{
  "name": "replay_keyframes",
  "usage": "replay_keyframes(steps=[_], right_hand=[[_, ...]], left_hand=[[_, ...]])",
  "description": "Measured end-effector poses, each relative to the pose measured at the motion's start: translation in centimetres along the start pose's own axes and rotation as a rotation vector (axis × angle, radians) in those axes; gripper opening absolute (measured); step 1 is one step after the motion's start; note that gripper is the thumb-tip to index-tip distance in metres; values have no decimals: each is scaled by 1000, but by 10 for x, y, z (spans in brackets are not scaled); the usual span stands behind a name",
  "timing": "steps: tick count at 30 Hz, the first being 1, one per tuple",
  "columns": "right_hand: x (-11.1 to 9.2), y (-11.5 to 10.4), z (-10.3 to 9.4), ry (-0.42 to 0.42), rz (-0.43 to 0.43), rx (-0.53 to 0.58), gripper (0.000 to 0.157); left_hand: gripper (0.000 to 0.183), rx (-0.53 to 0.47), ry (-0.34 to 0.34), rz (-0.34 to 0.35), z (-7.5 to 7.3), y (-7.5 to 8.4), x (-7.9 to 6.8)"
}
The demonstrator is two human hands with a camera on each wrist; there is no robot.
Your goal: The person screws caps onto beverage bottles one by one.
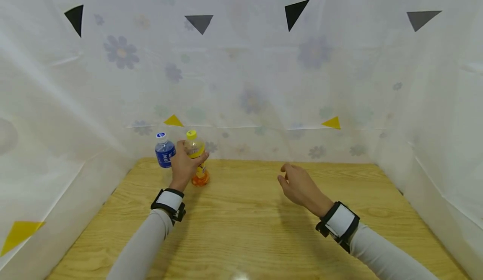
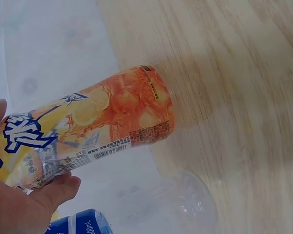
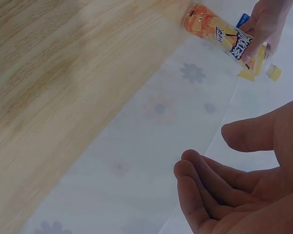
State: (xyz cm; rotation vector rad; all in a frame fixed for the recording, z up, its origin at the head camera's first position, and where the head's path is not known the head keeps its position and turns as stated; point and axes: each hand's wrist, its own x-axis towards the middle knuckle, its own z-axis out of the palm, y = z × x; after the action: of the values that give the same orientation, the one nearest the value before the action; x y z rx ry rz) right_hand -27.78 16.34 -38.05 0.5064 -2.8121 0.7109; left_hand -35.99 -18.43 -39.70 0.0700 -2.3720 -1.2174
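Note:
Near the table's far left corner, my left hand (image 1: 183, 169) grips a plastic bottle of iced tea (image 2: 119, 109) round its labelled middle. The bottle has a yellow cap (image 1: 191, 134), a yellow and orange label and a clear neck. Its base is at or close to the tabletop; I cannot tell whether it touches. Just left of that hand stands a clear water bottle (image 1: 164, 154) with a blue label and a white-and-blue cap, its lower part partly hidden. My right hand (image 1: 300, 186) hovers over the table's right half, fingers loosely bent, holding nothing.
The wood-grain table (image 1: 241, 229) ends at a pale floral sheet (image 1: 241, 83) behind it, with more sheeting on both sides. Black, grey and yellow triangles are stuck on the sheet. Each wrist wears a strapped device (image 1: 170, 202).

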Motion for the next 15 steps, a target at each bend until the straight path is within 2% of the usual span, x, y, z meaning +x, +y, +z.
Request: replay_keyframes(steps=[15], right_hand=[[-1,2,-1,1,-5,5,30]], left_hand=[[91,-21,-48,-54,-1,8,1]])
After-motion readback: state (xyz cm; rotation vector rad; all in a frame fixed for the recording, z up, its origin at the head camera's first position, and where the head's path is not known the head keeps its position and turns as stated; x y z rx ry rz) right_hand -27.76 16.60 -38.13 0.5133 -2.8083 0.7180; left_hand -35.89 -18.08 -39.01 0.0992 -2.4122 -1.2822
